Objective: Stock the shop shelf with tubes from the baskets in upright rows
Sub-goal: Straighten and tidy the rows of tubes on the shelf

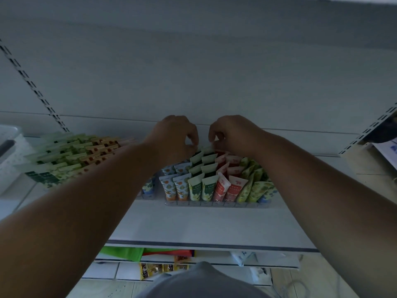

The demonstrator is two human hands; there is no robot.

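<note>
Upright tubes (217, 181) stand in rows on the white shelf (204, 222): orange-patterned, green, red and yellow-green kinds. Both arms reach to the back of the green rows. My left hand (174, 138) has its fingers curled down at the top of the rearmost green tube (207, 149). My right hand (232, 134) pinches the same spot from the right. The tube's lower part is hidden behind the rows in front.
A large block of green and orange tubes (68, 155) fills the shelf's left side. A white basket (10, 151) sits at the far left. Slotted uprights (32, 87) frame the back panel. A lower shelf with packets (159, 267) shows below.
</note>
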